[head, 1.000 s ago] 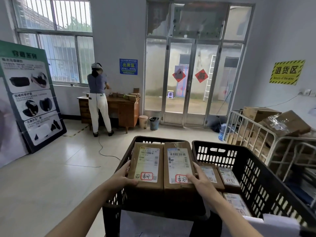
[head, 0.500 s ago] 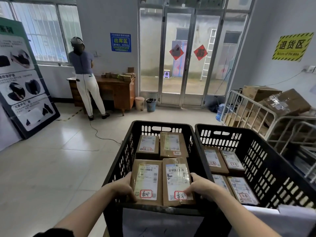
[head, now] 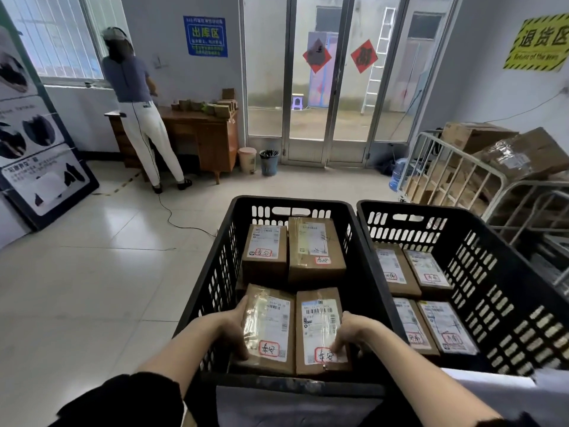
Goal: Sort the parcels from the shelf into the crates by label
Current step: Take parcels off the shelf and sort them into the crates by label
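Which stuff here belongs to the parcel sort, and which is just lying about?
Job: left hand, right hand, near-left parcel, near-right parcel, left crate, right crate, sorted parcels.
Lying about: desk, pink bin, blue bin, cage cart, ladder, display board.

Glossy-taped cardboard parcels (head: 292, 328) in slotted plastic crate (head: 212, 272).
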Available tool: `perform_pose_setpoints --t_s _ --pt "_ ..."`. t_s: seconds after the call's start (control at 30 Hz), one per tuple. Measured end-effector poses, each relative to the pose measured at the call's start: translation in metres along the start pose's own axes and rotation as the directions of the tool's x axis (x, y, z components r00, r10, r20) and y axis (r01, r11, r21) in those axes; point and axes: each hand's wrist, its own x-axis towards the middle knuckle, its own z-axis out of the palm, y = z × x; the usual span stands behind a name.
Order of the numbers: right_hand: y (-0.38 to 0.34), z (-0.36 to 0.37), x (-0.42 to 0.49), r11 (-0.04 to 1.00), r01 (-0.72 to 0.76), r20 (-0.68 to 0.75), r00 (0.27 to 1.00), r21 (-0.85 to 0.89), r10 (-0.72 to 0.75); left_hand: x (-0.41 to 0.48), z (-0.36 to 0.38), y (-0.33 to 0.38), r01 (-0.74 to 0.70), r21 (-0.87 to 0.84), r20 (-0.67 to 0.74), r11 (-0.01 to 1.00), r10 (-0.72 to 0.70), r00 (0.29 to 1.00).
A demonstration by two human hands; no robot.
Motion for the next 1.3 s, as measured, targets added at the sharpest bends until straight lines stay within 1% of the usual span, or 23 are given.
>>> perform_pose_setpoints --t_s 0.17,0.27,0.33,0.4,0.47,0.53,0.63,0.7,0.8,0.83,0.87,1.0,1.07,1.17,1.23,1.3 --pt "-0.005 0.01 0.007 0.996 -0.07 0.024 0.997 -0.055 0.071 0.01 -0.005 0.002 0.043 0.061 0.03 0.997 -0.045 0.999" --pt "-0.004 0.01 0.012 0.997 -0.078 0.047 0.996 -0.027 0.079 0.014 -0.005 0.0 0.084 0.022 0.069 0.996 -0.086 0.994" --pt "-0.004 0.01 0.015 0.997 -0.083 0.058 0.995 -0.009 0.083 0.017 -0.003 -0.002 0.11 0.079 0.049 0.991 -0.114 0.992" --pt "-0.004 0.01 0.02 0.996 -0.086 0.061 0.994 -0.012 0.087 0.024 0.001 -0.005 0.174 0.121 0.047 0.977 -0.18 0.982" --pt "-0.005 0.01 0.024 0.995 -0.092 0.062 0.994 -0.027 0.093 0.03 0.001 -0.006 0.234 0.06 0.081 0.97 -0.239 0.968" --pt "-0.007 0.009 0.027 0.995 -0.095 0.048 0.994 -0.035 0.097 0.033 0.001 -0.006 0.248 0.056 0.062 0.967 -0.251 0.966" --pt "-0.009 0.006 0.031 0.993 -0.102 0.044 0.994 -0.056 0.105 0.036 0.0 -0.005 0.239 0.141 -0.028 0.961 -0.238 0.971" --pt "-0.01 0.005 0.035 0.994 -0.107 0.072 0.991 -0.016 0.108 0.036 -0.001 -0.005 0.243 0.187 -0.083 0.952 -0.232 0.969" --pt "-0.011 0.005 0.041 0.983 -0.124 0.141 0.984 0.132 0.105 0.04 0.0 -0.006 0.229 0.186 -0.043 0.956 -0.225 0.974" --pt "-0.013 0.006 0.041 0.98 -0.126 0.149 0.983 0.156 0.103 0.041 0.001 -0.006 0.231 0.173 -0.037 0.957 -0.228 0.973" --pt "-0.014 0.006 0.043 0.981 -0.122 0.147 0.984 0.15 0.1 0.043 0.001 -0.006 0.233 0.152 -0.034 0.96 -0.231 0.972" --pt "-0.014 0.007 0.048 0.993 -0.059 0.059 0.997 0.098 0.053 0.042 0.003 -0.003 0.225 0.1 -0.01 0.969 -0.225 0.974" --pt "-0.013 0.008 0.049 0.996 -0.03 0.031 0.999 0.086 0.027 0.041 0.005 -0.004 0.231 0.1 0.007 0.968 -0.233 0.972" --pt "-0.013 0.009 0.052 0.998 0.011 0.015 1.0 0.057 -0.012 0.036 0.006 -0.005 0.221 0.185 0.004 0.958 -0.226 0.974" --pt "-0.012 0.009 0.052 0.998 0.037 -0.001 0.999 0.048 -0.037 0.034 0.006 -0.005 0.167 0.267 -0.026 0.949 -0.166 0.986" --pt "-0.012 0.01 0.051 0.998 0.051 -0.029 0.998 0.035 -0.05 0.033 0.006 -0.006 0.124 0.371 -0.058 0.92 -0.11 0.992"
